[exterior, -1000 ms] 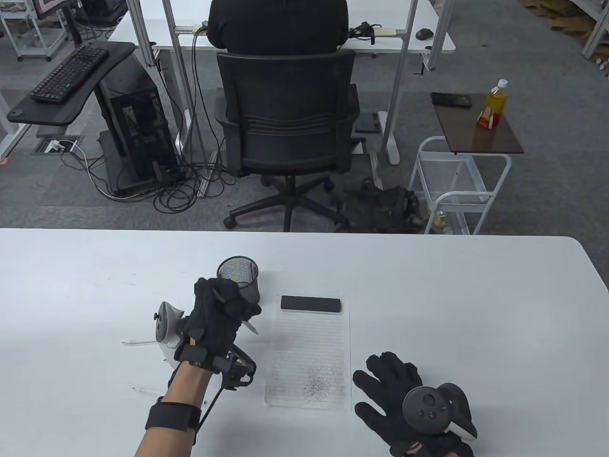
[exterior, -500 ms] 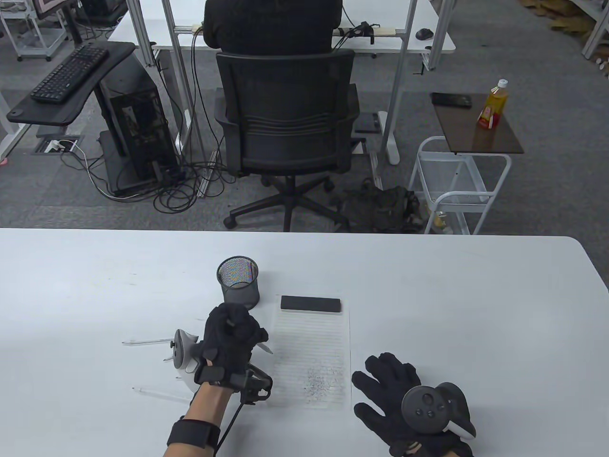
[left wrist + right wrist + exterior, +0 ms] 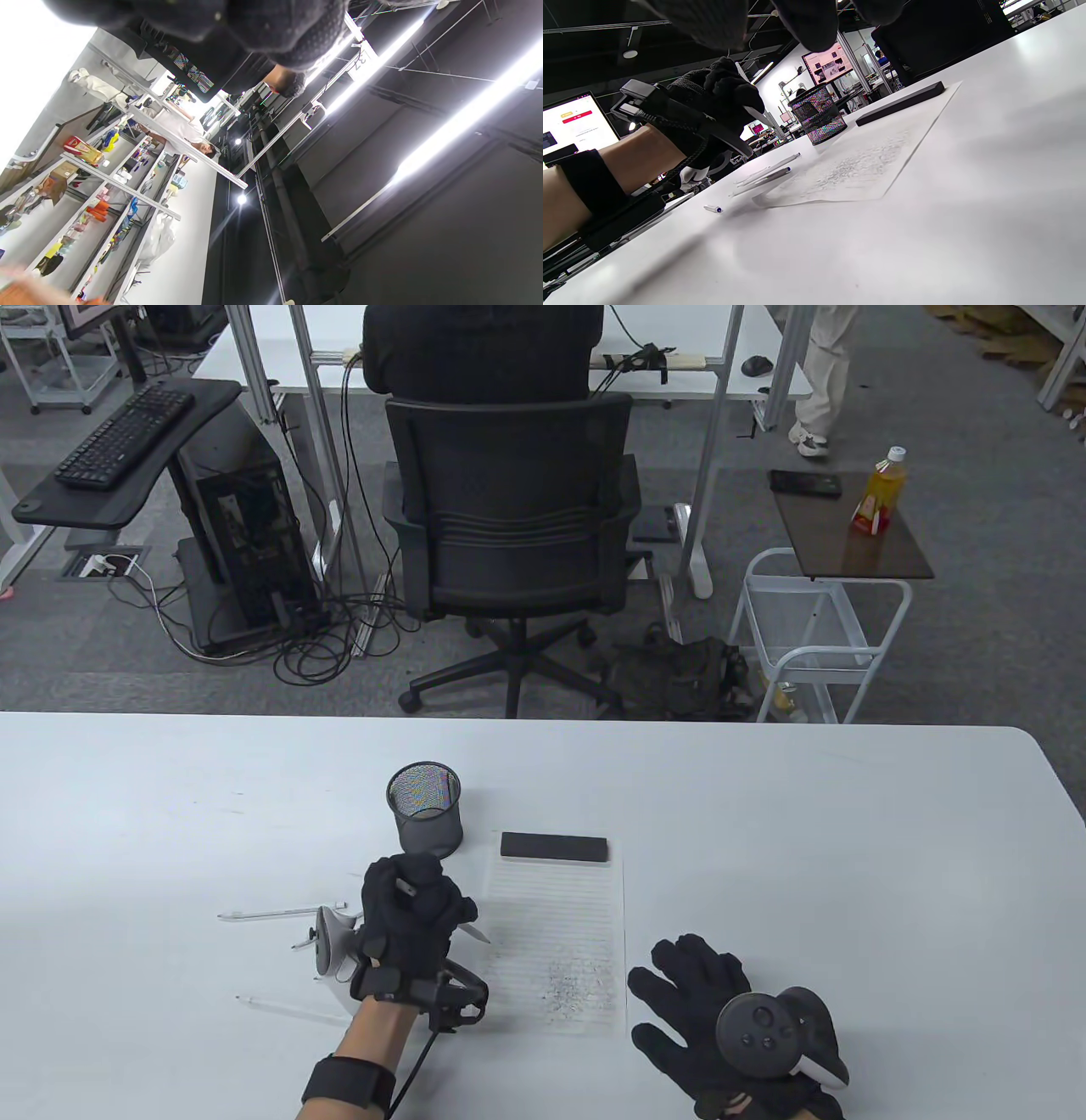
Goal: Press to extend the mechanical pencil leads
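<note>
Nearest the table's front edge, the right hand (image 3: 721, 1027) lies flat on the white table (image 3: 848, 857) with its fingers spread apart and nothing in them, just right of the lined sheet of paper (image 3: 556, 933). The left hand (image 3: 411, 912) is fisted around a mechanical pencil (image 3: 473, 932): a slim, pale, silvery barrel held slanted, its pointed tip poking out at the lower right of the fist over the paper's left edge, its top end showing between the curled fingers. In the right wrist view the same pencil (image 3: 751, 108) runs through the closed fingers with its tip off the sheet. Three more pale pencils (image 3: 267, 913) lie on the table left of that hand. Grey lead marks dot the paper's near part; a black bar (image 3: 555, 847) lies across its far end, and a mesh pen cup (image 3: 425, 808) stands beyond. Compared with a second ago, the left hand has come nearer and lower, away from the cup, while the right hand has not moved.
</note>
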`<state>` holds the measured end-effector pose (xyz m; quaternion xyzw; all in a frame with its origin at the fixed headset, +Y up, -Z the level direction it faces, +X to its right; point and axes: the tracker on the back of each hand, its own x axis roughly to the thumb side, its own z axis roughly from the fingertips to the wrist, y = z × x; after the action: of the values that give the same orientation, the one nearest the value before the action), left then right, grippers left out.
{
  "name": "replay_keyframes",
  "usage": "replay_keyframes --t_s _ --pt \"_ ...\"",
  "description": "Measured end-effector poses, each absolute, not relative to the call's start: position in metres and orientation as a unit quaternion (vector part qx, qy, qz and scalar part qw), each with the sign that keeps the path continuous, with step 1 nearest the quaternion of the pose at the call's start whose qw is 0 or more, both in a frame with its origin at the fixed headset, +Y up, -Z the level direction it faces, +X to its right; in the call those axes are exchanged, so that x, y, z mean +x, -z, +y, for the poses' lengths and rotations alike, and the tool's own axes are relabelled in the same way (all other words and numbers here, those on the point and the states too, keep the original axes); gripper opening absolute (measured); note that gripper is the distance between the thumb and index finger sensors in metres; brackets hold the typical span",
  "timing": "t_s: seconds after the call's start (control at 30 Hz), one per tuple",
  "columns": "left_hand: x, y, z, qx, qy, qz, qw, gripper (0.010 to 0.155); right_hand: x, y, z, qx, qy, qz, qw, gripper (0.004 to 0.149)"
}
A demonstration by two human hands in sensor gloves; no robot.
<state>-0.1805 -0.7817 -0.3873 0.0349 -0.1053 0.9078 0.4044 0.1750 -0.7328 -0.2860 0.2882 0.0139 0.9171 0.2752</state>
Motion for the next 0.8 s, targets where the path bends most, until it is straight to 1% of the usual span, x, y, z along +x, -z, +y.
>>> replay_keyframes --t_s 0.13,0.23,0.33,0.43,0.47,0.5,0.53,0.63,0.7,0.8 --pt "-0.180 0.387 -0.784 0.040 -0.899 -0.101 0.424 0.057 0.175 0.286 -0.733 0.289 -0.917 0.016 0.275 0.066" --pt "-0.177 0.387 -0.786 0.047 -0.906 -0.107 0.408 0.062 0.175 0.286 -0.733 0.288 -0.917 0.016 0.275 0.066" --pt "-0.176 0.387 -0.788 0.040 -0.906 -0.108 0.406 0.062 0.175 0.286 -0.733 0.288 -0.917 0.016 0.276 0.065" --pt "-0.175 0.386 -0.789 0.044 -0.894 -0.099 0.435 0.056 0.175 0.286 -0.733 0.288 -0.917 0.017 0.276 0.066" --pt "-0.174 0.386 -0.789 0.040 -0.894 -0.099 0.434 0.056 0.175 0.286 -0.733 0.288 -0.917 0.017 0.276 0.065" --pt "-0.173 0.386 -0.791 0.036 -0.900 -0.102 0.423 0.057 0.175 0.286 -0.733 0.288 -0.917 0.017 0.276 0.065" --pt "-0.172 0.386 -0.792 0.036 -0.902 -0.101 0.417 0.060 0.175 0.286 -0.733 0.288 -0.917 0.017 0.276 0.066" --pt "-0.170 0.385 -0.794 0.031 -0.897 -0.100 0.429 0.061 0.175 0.286 -0.733 0.288 -0.917 0.017 0.276 0.066" --pt "-0.171 0.385 -0.794 0.039 -0.885 -0.088 0.456 0.056 0.175 0.286 -0.733 0.288 -0.917 0.018 0.276 0.066" --pt "-0.169 0.384 -0.798 0.032 -0.884 -0.085 0.458 0.057 0.175 0.286 -0.734 0.288 -0.917 0.018 0.276 0.065"
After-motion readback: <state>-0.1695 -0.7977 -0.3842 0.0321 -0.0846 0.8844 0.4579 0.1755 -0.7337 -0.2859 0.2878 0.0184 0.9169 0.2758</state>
